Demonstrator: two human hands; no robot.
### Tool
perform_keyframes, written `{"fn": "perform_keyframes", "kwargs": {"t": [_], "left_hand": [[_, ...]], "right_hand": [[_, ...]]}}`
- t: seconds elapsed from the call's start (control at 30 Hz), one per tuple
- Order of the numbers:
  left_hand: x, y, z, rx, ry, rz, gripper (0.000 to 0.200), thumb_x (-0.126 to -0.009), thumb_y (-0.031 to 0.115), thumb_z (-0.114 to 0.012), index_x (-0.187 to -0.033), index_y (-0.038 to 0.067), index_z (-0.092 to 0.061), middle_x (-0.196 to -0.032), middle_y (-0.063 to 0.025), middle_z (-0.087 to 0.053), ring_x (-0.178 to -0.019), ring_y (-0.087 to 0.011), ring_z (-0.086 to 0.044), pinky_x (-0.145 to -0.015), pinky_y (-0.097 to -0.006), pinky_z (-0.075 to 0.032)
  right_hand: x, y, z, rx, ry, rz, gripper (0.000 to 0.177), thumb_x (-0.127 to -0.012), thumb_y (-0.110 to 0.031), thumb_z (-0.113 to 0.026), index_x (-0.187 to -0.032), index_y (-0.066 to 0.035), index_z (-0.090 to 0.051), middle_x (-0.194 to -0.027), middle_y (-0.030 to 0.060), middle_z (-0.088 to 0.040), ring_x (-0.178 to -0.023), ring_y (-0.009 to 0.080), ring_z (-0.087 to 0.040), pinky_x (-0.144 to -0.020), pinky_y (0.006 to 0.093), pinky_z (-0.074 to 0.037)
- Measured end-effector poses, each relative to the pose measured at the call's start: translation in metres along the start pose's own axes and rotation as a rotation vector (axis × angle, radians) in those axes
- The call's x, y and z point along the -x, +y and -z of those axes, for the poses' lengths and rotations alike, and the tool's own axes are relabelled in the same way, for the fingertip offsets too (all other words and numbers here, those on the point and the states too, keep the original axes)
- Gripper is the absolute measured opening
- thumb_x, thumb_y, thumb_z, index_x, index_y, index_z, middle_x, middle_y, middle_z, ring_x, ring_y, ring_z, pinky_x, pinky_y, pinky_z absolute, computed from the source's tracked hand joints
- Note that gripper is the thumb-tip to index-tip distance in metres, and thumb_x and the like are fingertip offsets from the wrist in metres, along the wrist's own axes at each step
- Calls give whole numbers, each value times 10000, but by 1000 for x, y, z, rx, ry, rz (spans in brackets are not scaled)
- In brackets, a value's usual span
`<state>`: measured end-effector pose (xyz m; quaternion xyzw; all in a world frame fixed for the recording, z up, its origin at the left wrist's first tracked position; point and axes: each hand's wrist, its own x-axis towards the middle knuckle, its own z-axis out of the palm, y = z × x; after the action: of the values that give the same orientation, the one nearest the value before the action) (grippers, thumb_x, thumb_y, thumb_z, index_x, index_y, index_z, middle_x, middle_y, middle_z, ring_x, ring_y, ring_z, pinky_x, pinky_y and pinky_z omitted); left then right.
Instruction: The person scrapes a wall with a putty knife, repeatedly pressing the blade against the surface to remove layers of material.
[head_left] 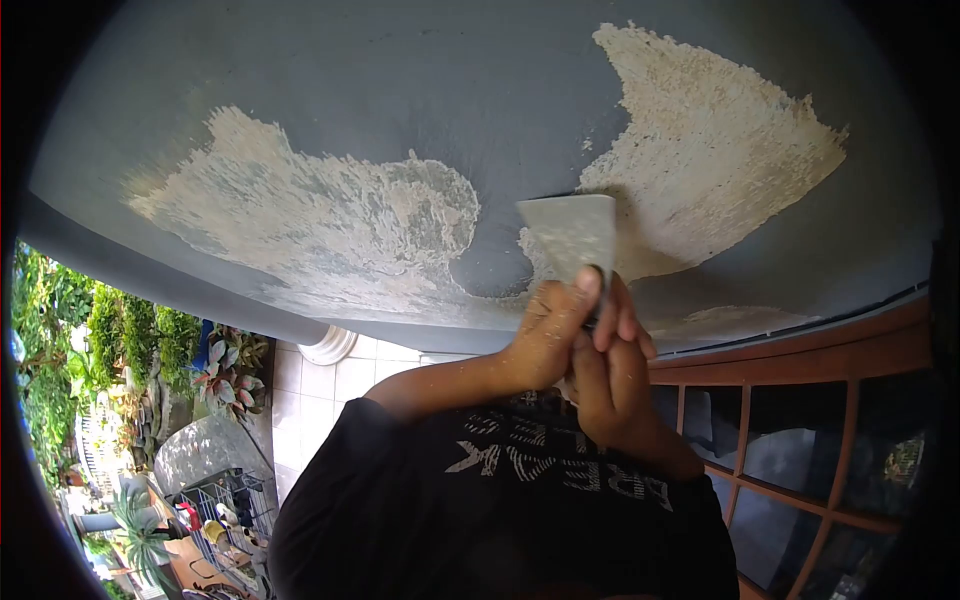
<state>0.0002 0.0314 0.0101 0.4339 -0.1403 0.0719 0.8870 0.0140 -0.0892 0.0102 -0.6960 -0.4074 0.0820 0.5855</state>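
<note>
A scraper with a wide flat blade [575, 232] is held up against a grey painted surface [480, 90], its blade edge at the border of a bare, pale patch [715, 150]. My left hand [557, 322] is closed around the scraper's handle, with the thumb lying along it near the blade. Just below and to the right, my right hand [615, 372] is also wrapped about the handle, its fingers overlapping the left hand. Most of the handle is hidden by both hands. Another rough, pale patch [330, 215] of stripped paint spreads to the left. Small pale flecks show about my hands.
Brown-framed windows [790, 440] stand at the right. At the left are a grey column with a white base [330, 345], pale floor tiles [320, 378], green plants [130, 325] and a wire rack [235, 510] holding several items. My black shirt [500, 520] fills the bottom.
</note>
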Motion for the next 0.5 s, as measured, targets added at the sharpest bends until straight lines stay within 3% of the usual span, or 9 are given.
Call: {"fn": "perform_keyframes", "kwargs": {"t": [0.07,0.1,0.2,0.23,0.37,0.4,0.5], "left_hand": [[0,5,8,12,57,-49,592,-1006,456,-259,-630,31,-427,-775,-115,-514,-810,-276,-652,-730,-349,-532],[2,7,8,-18,43,-59,593,-1006,457,-260,-627,31,-427,-775,-116,-517,-809,-277,-651,-731,-353,-532],[5,9,7,-69,23,-47,597,-1008,450,-257,-618,32,-429,-771,-123,-533,-802,-277,-650,-734,-357,-532],[5,11,8,-111,-59,20,586,-1001,460,-242,-640,38,-432,-790,-120,-510,-846,-316,-645,-834,-421,-512],[1,-3,4,-82,-107,115,587,-1008,446,-259,-637,36,-458,-775,-112,-548,-838,-260,-639,-780,-342,-506],[2,-6,4,-82,-103,129,590,-1012,438,-260,-634,36,-467,-767,-109,-564,-830,-236,-636,-761,-311,-503],[4,1,2,5,-31,73,591,-1010,444,-259,-631,36,-457,-780,-114,-560,-830,-243,-638,-760,-320,-510]], "right_hand": [[-16,-7,0,141,-63,89,146,-933,-63,-504,-1024,46,-471,-912,168,-539,-810,217,-575,-684,341,-458],[-20,-7,-2,-25,-106,-31,157,-932,-62,-503,-1039,47,-469,-922,167,-540,-817,211,-574,-687,338,-457],[-11,1,-5,48,-29,178,193,-927,-48,-494,-1077,67,-458,-937,169,-544,-815,199,-578,-695,324,-468],[-1,7,-5,-21,-28,68,204,-924,-42,-491,-1087,75,-454,-943,169,-545,-817,195,-580,-699,319,-474],[22,15,5,-112,-24,-231,250,-912,-12,-482,-1128,106,-439,-966,182,-551,-822,192,-590,-710,303,-501],[24,18,2,-86,11,-212,255,-911,-16,-490,-1131,106,-440,-960,184,-552,-818,196,-590,-703,304,-501],[4,7,3,405,-1,199,247,-912,-32,-514,-1110,99,-448,-933,189,-551,-805,209,-592,-699,305,-499]]}}
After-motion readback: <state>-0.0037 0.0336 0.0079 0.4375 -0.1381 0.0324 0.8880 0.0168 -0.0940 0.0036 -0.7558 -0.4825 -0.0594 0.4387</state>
